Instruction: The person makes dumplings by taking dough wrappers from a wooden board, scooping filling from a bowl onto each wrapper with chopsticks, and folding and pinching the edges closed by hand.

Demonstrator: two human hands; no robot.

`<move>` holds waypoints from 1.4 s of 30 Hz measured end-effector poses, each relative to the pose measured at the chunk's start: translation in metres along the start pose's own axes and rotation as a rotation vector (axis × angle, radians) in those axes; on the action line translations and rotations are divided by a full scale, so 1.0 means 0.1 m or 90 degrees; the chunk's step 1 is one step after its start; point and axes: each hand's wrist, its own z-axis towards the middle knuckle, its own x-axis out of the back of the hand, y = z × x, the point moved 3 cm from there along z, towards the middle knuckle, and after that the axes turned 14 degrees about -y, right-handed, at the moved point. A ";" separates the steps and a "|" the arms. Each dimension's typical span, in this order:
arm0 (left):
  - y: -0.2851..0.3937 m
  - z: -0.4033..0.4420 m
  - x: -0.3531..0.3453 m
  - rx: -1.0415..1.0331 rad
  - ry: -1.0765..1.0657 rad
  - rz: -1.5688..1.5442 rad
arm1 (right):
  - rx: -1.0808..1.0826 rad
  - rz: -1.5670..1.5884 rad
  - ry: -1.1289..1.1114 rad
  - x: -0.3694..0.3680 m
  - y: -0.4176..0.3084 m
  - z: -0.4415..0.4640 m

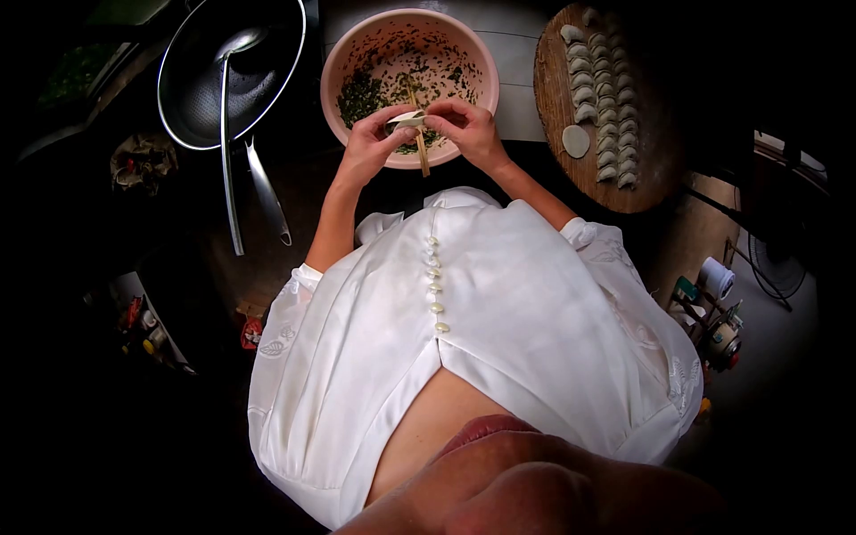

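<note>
Over the near part of a pink bowl (pixel 489 76), my left hand (pixel 367 147) and my right hand (pixel 473 135) pinch a folded dumpling (pixel 409 119) between them. Its pale wrapper shows at the fingertips, with a dark gap along the fold. Chopped green filling (pixel 361 96) lies in the bowl and clings to its wall. Wooden chopsticks (pixel 423 153) rest in the bowl, their ends sticking out over the near rim, just below my hands. Both hands are closed on the wrapper's edges.
A round wooden board (pixel 557 174) at the right carries rows of dumplings (pixel 606 107) and one flat wrapper (pixel 576 141). At the left stands a dark wok (pixel 192 120) with a metal ladle (pixel 226 134) in it; its handle (pixel 266 192) points toward me. A fan (pixel 776 266) is at the far right.
</note>
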 end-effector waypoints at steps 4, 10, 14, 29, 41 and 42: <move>-0.02 0.00 0.02 -0.011 -0.013 -0.008 | -0.097 0.151 -0.029 0.02 0.05 0.01; -0.01 0.02 0.02 -0.011 -0.001 -0.017 | -0.162 0.260 -0.051 0.05 0.10 0.02; -0.01 0.03 0.03 0.004 -0.013 -0.001 | -0.147 0.277 -0.041 0.03 0.16 0.03; 0.04 0.06 -0.04 0.008 0.024 -0.008 | 0.081 -0.202 0.057 0.09 -0.26 -0.01; 0.06 0.07 -0.09 -0.020 -0.019 0.030 | 0.007 -0.050 0.011 0.08 -0.16 -0.01; 0.07 0.07 -0.10 -0.027 -0.023 0.021 | 0.008 -0.050 0.011 0.07 -0.15 -0.01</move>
